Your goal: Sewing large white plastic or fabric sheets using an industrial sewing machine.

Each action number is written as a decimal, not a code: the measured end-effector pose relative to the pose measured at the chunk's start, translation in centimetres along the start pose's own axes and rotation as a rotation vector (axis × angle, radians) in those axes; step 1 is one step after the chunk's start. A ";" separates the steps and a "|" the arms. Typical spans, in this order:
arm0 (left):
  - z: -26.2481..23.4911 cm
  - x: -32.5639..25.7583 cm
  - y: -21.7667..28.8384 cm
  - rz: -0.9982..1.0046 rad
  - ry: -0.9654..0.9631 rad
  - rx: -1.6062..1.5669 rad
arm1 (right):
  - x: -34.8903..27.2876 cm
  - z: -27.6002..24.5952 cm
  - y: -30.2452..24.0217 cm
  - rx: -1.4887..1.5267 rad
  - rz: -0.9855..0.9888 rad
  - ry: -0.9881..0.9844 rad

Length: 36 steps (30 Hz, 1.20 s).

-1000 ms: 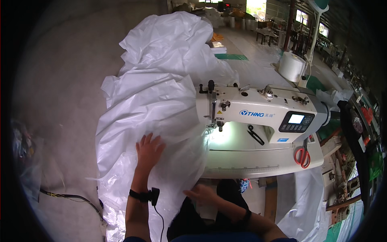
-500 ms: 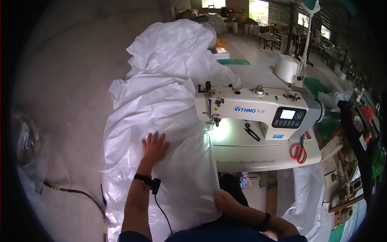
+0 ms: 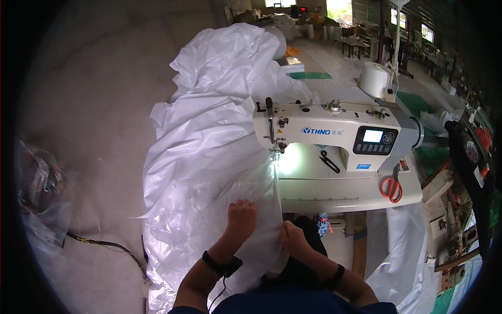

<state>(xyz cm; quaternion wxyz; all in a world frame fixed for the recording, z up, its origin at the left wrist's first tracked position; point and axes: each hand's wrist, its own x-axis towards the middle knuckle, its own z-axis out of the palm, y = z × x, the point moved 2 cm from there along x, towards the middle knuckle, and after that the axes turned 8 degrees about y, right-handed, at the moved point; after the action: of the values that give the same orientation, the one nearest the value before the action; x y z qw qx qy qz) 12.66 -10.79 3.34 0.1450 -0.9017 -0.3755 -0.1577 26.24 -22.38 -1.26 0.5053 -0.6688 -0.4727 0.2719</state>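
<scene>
A large white plastic sheet lies in folds to the left of the sewing machine, its right edge running under the lit needle area. My left hand rests on the sheet with its fingers curled in, and a fold of the sheet seems gathered beneath them. At the sheet's right edge, just below the machine bed, my right hand pinches the material. Between needle and right hand the edge hangs fairly straight. The needle itself is lost in the lamp's glare.
Red-handled scissors and small black thread snips lie on the machine bed. A white thread cone stands behind the machine. A cable crosses the floor at left, near a clear plastic bag of items.
My left hand has gone from lying flat with spread fingers to curled, moving right and nearer to me. My right hand has shifted slightly up along the sheet's edge.
</scene>
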 end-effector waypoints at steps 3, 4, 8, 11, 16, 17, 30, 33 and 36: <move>0.9 -0.1 -0.3 0.029 0.022 -0.019 | 0.1 -0.4 -0.8 0.058 0.040 -0.033; 1.3 -0.2 -0.6 -0.036 0.054 -0.052 | 0.1 -0.9 -2.0 0.057 0.146 -0.085; -2.0 0.8 -1.8 -0.088 0.246 -0.030 | 0.3 -1.6 -1.6 -0.496 0.010 -0.104; 0.7 -0.4 -5.5 -0.202 0.092 -0.123 | 0.9 -1.0 -3.7 -0.440 -0.264 0.062; -0.9 0.8 -7.1 -0.500 -0.018 -0.819 | 4.5 2.0 -5.6 0.448 0.289 -0.183; -0.9 1.0 -7.4 -0.553 -0.029 -0.923 | 5.3 3.2 -4.7 0.685 0.468 -0.312; 2.4 -0.6 -9.0 -0.391 -0.060 -0.451 | 0.0 2.3 0.5 0.713 0.409 -0.694; 1.3 -1.0 -7.9 -0.294 -0.012 -0.350 | -3.9 -1.0 3.4 0.364 0.693 -0.641; -0.5 -0.2 -6.8 -0.153 0.068 -0.206 | -4.0 -3.6 3.2 0.018 0.564 -0.726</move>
<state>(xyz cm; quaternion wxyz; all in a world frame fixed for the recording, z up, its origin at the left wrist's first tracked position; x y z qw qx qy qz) 7.48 -6.51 4.65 0.0518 -0.8747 -0.4199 -0.2365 28.77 -27.65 -3.45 0.2190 -0.6284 -0.4165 0.6195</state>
